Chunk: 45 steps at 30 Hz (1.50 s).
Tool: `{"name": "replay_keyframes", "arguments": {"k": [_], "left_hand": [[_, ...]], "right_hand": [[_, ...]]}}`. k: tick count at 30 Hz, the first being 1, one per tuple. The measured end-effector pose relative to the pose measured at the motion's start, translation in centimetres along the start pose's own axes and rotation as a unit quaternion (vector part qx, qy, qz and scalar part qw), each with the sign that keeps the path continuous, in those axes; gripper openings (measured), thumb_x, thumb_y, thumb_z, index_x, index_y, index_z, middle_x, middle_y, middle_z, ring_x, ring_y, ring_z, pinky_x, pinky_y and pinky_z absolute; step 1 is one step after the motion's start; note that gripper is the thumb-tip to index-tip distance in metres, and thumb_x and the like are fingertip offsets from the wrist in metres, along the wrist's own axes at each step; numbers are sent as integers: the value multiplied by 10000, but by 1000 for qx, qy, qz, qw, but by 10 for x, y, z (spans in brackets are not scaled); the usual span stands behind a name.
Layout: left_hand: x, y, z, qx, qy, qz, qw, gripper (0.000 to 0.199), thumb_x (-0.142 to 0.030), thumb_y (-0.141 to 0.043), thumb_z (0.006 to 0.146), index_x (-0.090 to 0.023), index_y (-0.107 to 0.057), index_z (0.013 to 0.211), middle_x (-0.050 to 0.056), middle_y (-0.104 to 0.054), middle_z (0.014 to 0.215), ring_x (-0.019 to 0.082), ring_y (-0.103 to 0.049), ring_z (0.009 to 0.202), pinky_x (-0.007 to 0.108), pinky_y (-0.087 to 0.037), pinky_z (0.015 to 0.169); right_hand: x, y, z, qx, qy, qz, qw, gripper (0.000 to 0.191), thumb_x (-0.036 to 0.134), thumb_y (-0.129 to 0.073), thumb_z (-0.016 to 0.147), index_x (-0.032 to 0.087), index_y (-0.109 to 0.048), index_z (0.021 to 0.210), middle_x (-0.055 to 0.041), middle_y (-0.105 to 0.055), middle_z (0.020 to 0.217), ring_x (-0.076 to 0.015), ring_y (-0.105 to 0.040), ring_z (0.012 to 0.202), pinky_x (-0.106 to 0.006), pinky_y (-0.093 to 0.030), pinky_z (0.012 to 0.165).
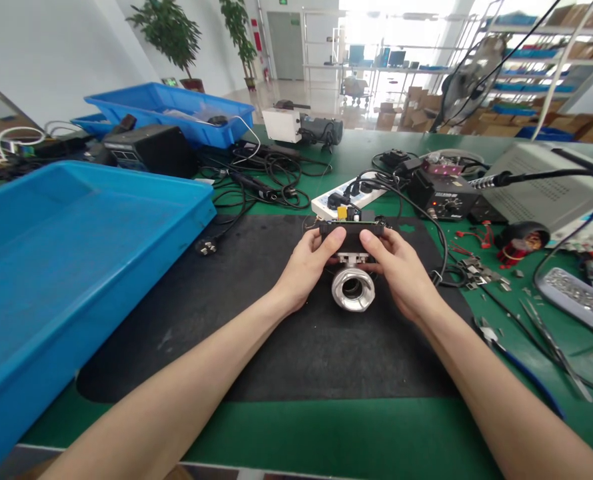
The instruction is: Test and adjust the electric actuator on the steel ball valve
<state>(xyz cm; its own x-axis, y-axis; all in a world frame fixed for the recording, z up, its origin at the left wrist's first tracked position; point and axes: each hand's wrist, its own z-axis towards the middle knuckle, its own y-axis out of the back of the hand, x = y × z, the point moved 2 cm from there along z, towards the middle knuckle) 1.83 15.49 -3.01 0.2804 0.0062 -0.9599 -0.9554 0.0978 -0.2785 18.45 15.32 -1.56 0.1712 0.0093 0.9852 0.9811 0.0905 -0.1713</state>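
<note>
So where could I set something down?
Bare black mat shows between the blue tray and left forearm, also between it and right forearm, nearer than the metal fitting. Crowded: right side, with tweezers, pliers, metal bits; far side, with cables.

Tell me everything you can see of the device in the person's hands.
The device looks upright, its black, boxy body perhaps plastic. A yellow part and other small electronic parts show at its top. Below, a silvery bracket joins a shiny, metal-looking ring with angular sides and a round opening facing the camera. The left hand and right hand grip the body's sides. Behind it lies the black mat; contact is unclear.
</note>
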Motion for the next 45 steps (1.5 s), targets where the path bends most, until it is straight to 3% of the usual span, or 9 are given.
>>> {"name": "replay_keyframes", "arguments": {"k": [12,22,29,32,34,37,39,42,45], "left_hand": [[2,0,2,3,-5,5,1000,533,-559,-728,909,-185,-619,1273,116,-688,1325,277,-643,1218,332,-522,897],[0,-1,0,9,-6,-9,1000,499,-526,-734,915,-192,-614,1267,111,-690,1322,273,-641,1206,335,-519,906],[-4,11,-3,85,18,-50,995,594,-515,-757,879,-209,-579,1356,110,-695,1300,262,-678,1150,361,-528,986],[-15,25,-6,97,42,-26,994,624,-495,-793,857,-224,-560,1369,100,-718,1223,243,-702,1059,351,-539,931],[-27,33,-10,95,52,7,994,535,-447,-801,871,-216,-602,1310,95,-718,1221,227,-696,1050,332,-537,915],[-48,41,-22,91,57,59,992,394,-385,-769,914,-193,-664,1242,98,-702,1285,234,-676,1131,340,-521,995],[-57,45,-35,88,63,82,991,410,-367,-718,954,-211,-646,1327,90,-666,1382,248,-627,1267,360,-465,1122],[-60,49,-56,103,62,43,992,535,-382,-631,989,-272,-516,1500,44,-516,1577,250,-424,1508,370,-327,1276],[-57,44,-69,169,28,31,985,867,-449,-793,857,-293,-367,1596,29,-362,1680,281,-296,1580,381,-248,1329]], "right_hand": [[-1,1,-1,2,-2,-2,1000,499,480,-778,901,208,-611,1285,-90,-669,1383,-225,-662,1222,-249,-638,747],[-1,1,-2,3,6,-10,1000,521,509,-757,907,219,-590,1306,-96,-643,1419,-244,-657,1240,-294,-651,780],[3,-1,-15,-61,60,-76,993,895,483,-932,703,201,-470,1415,-146,-601,1408,-288,-619,1269,-411,-618,969],[9,-7,-31,-78,96,-133,983,921,457,-934,693,210,-441,1431,-145,-580,1385,-283,-636,1216,-437,-609,987],[12,-11,-41,-95,115,-161,976,930,437,-947,670,213,-444,1420,-140,-566,1374,-279,-632,1201,-436,-605,995],[13,-18,-52,-121,132,-190,965,931,437,-969,629,227,-468,1386,-112,-571,1297,-266,-642,1141,-417,-617,954],[12,-23,-56,-124,133,-210,961,903,449,-962,638,235,-478,1370,-81,-581,1209,-251,-658,1060,-414,-621,918],[10,-29,-64,-114,122,-255,953,812,474,-929,682,246,-503,1335,-44,-600,1095,-236,-671,968,-408,-619,863],[7,-35,-74,-123,114,-282,945,754,487,-922,691,252,-507,1274,-9,-631,981,-211,-690,853,-345,-617,729]]}}
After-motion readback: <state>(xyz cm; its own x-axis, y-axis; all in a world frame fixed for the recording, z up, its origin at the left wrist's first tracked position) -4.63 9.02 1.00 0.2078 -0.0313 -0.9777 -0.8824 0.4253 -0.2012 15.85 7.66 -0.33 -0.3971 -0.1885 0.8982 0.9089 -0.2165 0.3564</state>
